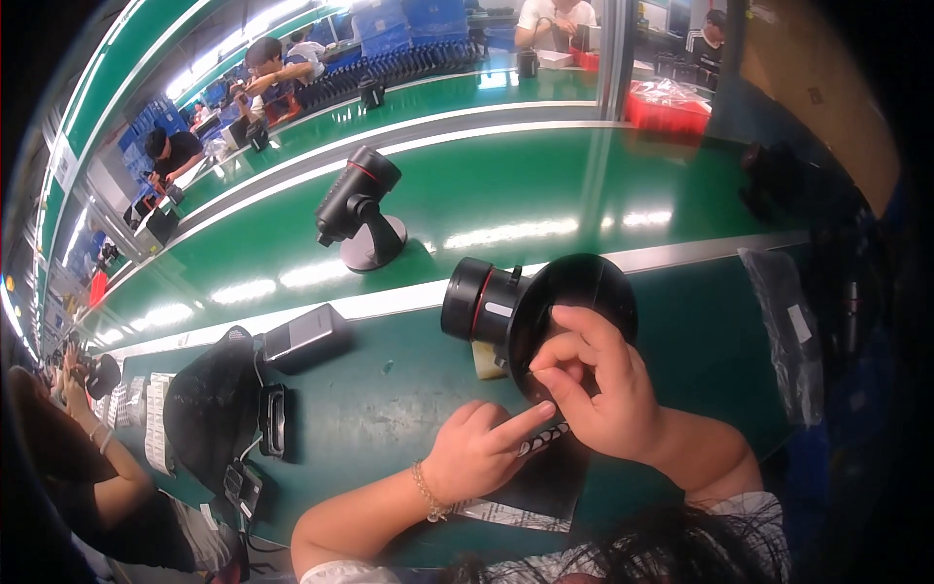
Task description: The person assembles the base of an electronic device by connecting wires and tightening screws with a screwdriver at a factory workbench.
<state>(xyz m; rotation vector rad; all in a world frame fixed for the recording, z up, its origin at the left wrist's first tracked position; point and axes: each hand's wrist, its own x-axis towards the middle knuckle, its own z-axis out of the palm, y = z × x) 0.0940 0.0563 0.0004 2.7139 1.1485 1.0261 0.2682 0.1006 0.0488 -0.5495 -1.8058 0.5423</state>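
Note:
A black cylindrical device (477, 300) with a red ring and a small pale oval mark lies tipped on the near bench, its wide round dark base (584, 282) turned toward me. My right hand (608, 394) is in front of that base, thumb and index finger pinched near its lower part. Whatever the pinch holds is too small to make out. Just left and below, my left hand (477, 453) has its index finger stretched toward the right hand and its other fingers curled. Against these fingers is a narrow black-and-white strip (543, 440), partly hidden.
A similar device (358, 200) stands on a round grey base on the green belt (486, 185). At left lie a black cloth-like cover (216, 404), a grey-black box (306, 338) and a corded handheld unit (243, 487). A dark sheet (545, 482) lies below my hands; clear plastic bags (786, 331) hang right. Co-workers sit around.

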